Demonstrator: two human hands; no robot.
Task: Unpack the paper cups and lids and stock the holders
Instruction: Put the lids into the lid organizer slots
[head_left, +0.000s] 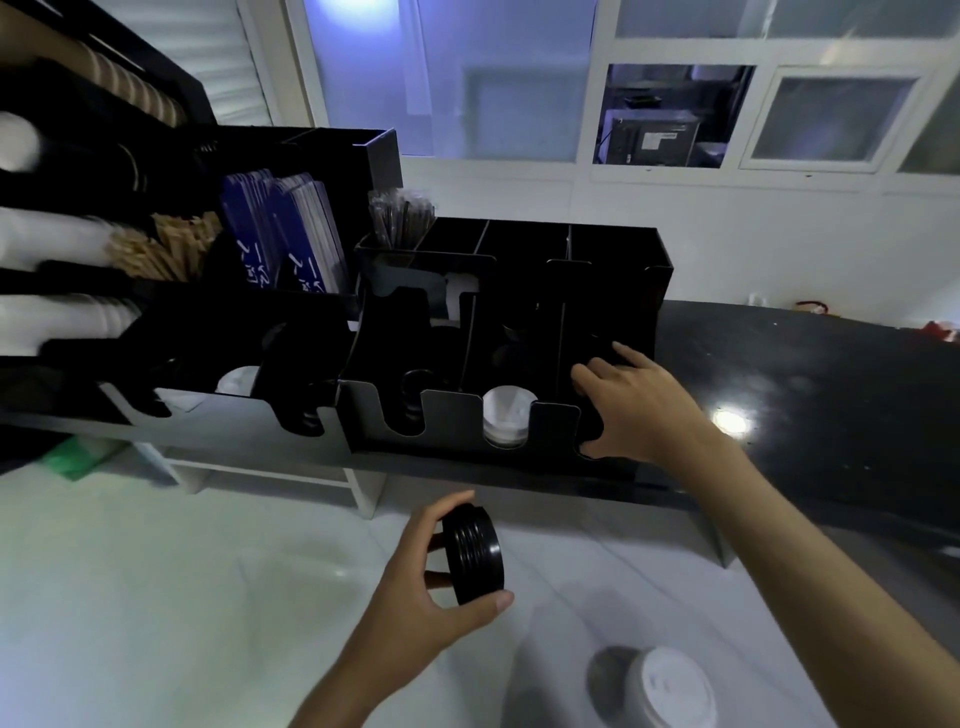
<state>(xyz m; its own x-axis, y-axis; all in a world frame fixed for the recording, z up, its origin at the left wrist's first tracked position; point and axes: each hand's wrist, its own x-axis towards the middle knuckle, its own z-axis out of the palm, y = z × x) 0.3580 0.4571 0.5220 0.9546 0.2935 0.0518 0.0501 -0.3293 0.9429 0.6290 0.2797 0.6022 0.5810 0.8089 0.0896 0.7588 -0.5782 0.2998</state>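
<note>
My left hand (415, 577) grips a short stack of black lids (475, 553) below the counter's front edge. My right hand (631, 402) reaches into the rightmost slot of the black lid holder (395, 415); its fingers are spread and curl over something dark there, and I cannot tell whether they hold anything. The slot to its left contains a stack of white lids (506, 415). More white lids (236, 379) sit in a second holder at the left. Stacks of paper cups (62, 239) lie sideways in the cup rack at the far left.
Wooden stirrers (161, 249), blue packets (280, 234) and wrapped straws (400, 213) fill the organiser behind the holders. The black counter (810, 374) runs right. A stack of white lids (670, 686) stands on the pale floor at the lower right. Windows line the back wall.
</note>
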